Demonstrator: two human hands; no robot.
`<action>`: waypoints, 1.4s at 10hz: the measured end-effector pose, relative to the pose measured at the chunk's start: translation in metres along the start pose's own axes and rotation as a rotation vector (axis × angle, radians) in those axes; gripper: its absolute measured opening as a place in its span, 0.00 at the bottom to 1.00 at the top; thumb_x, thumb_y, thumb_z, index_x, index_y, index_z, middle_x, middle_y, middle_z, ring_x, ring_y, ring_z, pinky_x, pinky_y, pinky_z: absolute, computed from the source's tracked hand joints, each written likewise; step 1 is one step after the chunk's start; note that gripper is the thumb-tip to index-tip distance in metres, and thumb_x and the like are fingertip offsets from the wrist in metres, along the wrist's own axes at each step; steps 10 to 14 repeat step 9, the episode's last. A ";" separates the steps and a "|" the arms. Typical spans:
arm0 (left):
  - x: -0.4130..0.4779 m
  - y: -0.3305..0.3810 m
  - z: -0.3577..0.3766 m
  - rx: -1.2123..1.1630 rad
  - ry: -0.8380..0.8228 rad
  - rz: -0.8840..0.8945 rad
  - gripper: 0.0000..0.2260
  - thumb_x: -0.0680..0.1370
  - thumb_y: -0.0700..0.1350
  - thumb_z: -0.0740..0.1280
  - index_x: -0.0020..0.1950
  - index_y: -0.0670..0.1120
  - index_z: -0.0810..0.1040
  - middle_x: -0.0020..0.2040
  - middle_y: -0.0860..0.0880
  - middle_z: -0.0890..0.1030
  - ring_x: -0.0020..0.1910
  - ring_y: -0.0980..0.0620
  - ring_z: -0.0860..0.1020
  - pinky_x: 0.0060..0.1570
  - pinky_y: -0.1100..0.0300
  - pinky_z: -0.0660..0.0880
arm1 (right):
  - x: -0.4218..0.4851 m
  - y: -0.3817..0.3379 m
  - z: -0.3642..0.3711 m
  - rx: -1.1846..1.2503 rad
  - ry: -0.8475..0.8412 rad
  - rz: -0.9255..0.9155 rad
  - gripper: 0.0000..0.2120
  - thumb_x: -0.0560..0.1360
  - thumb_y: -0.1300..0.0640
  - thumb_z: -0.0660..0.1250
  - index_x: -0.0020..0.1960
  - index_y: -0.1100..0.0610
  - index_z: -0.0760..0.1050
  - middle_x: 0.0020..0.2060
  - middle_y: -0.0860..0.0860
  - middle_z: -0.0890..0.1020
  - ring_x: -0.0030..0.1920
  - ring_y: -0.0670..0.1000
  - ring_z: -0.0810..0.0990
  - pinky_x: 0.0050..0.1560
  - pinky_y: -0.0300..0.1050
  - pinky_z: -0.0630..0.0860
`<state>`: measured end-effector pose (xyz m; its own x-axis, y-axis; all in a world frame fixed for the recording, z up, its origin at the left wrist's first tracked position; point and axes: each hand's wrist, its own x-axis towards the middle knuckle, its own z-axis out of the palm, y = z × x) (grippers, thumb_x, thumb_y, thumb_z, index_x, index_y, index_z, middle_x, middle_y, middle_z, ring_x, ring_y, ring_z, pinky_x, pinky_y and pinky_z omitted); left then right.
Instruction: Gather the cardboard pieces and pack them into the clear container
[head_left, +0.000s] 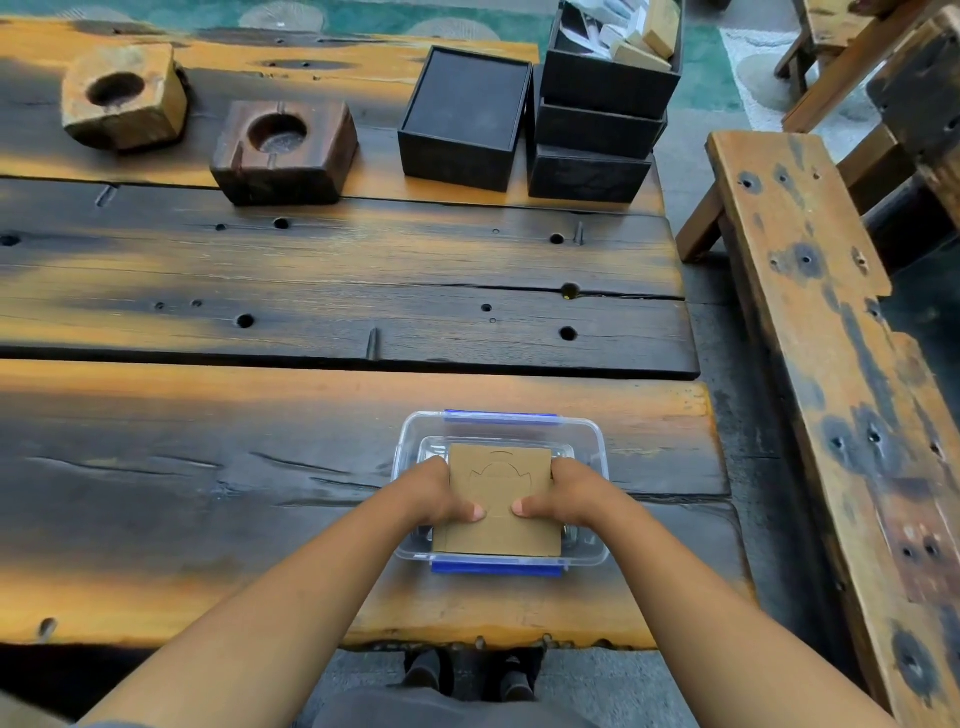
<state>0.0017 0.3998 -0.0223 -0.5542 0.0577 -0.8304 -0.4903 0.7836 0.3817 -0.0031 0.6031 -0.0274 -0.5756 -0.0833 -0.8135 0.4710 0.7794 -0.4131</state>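
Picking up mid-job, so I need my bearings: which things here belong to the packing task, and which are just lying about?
In the job:
cardboard piece, held by left hand and right hand
clear container under it

Lying about:
two wooden blocks
black boxes, the top stacked one full of oddments
bench

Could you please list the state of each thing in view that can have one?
Clear container: open, no lid on, blue clips down.
Cardboard piece: flat, held over the container.
Left hand: gripping the cardboard's left edge.
Right hand: gripping the cardboard's right edge.
Single black box: closed.
Top stacked black box: open, filled with items.
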 end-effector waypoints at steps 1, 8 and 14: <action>-0.005 0.000 0.006 0.008 0.066 -0.027 0.33 0.68 0.55 0.77 0.66 0.44 0.67 0.62 0.46 0.77 0.59 0.46 0.77 0.57 0.53 0.76 | -0.001 0.000 0.002 -0.069 0.039 0.026 0.31 0.67 0.42 0.77 0.66 0.52 0.74 0.62 0.52 0.81 0.59 0.54 0.80 0.58 0.47 0.77; -0.081 0.001 -0.013 0.095 0.477 0.188 0.09 0.78 0.47 0.64 0.48 0.42 0.80 0.45 0.45 0.83 0.45 0.45 0.80 0.43 0.56 0.74 | -0.061 -0.021 -0.023 -0.263 0.389 -0.278 0.13 0.76 0.54 0.65 0.48 0.64 0.78 0.44 0.60 0.85 0.46 0.60 0.82 0.44 0.51 0.78; -0.095 -0.001 -0.017 0.218 0.608 0.267 0.13 0.80 0.48 0.59 0.42 0.42 0.76 0.41 0.43 0.81 0.39 0.45 0.76 0.36 0.56 0.69 | -0.075 -0.035 -0.011 -0.249 0.488 -0.421 0.13 0.77 0.49 0.64 0.38 0.56 0.73 0.33 0.51 0.80 0.38 0.54 0.78 0.35 0.47 0.71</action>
